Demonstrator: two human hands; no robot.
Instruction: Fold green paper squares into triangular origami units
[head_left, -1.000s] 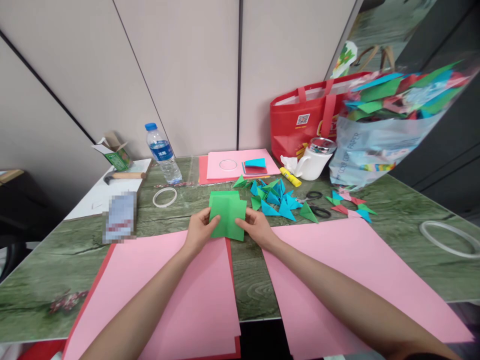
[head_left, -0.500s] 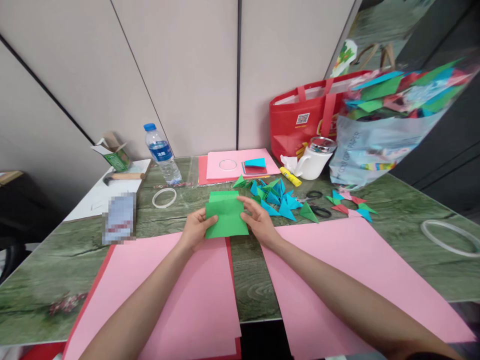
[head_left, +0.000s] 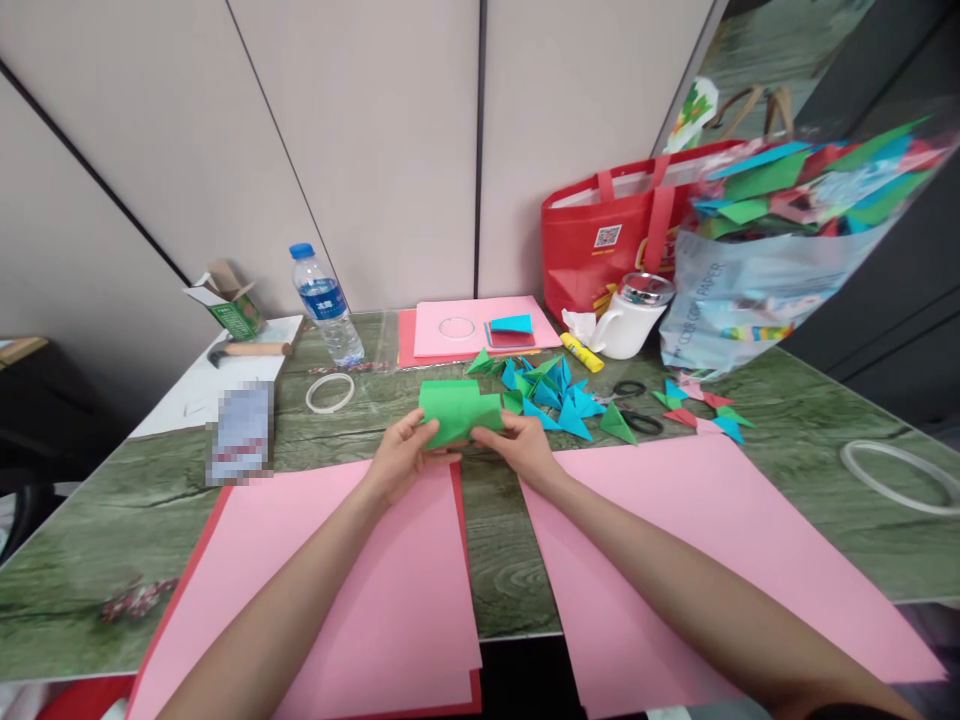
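Observation:
A green paper piece [head_left: 459,418] is held between both hands over the middle of the table, its surface bent. My left hand [head_left: 403,455] pinches its left side, thumb on top and fingers beneath. My right hand [head_left: 519,442] grips the right side between thumb and fingers. Just behind the held piece, more green paper [head_left: 448,387] shows, partly covered. Folded blue and green paper triangles [head_left: 555,390] lie in a pile to the right, beside black-handled scissors [head_left: 641,422].
Large pink sheets [head_left: 375,590] lie under both forearms. Farther back stand a water bottle [head_left: 328,305], a white mug [head_left: 632,320], a red bag [head_left: 592,245] and a plastic bag of folded paper [head_left: 739,290]. A hammer [head_left: 251,349] lies at left.
The green paper has gone from nearly flat and facing me to bent and tilted, its near edge higher. Both hands have shifted their grip on it, the left hand's fingers now reaching beneath.

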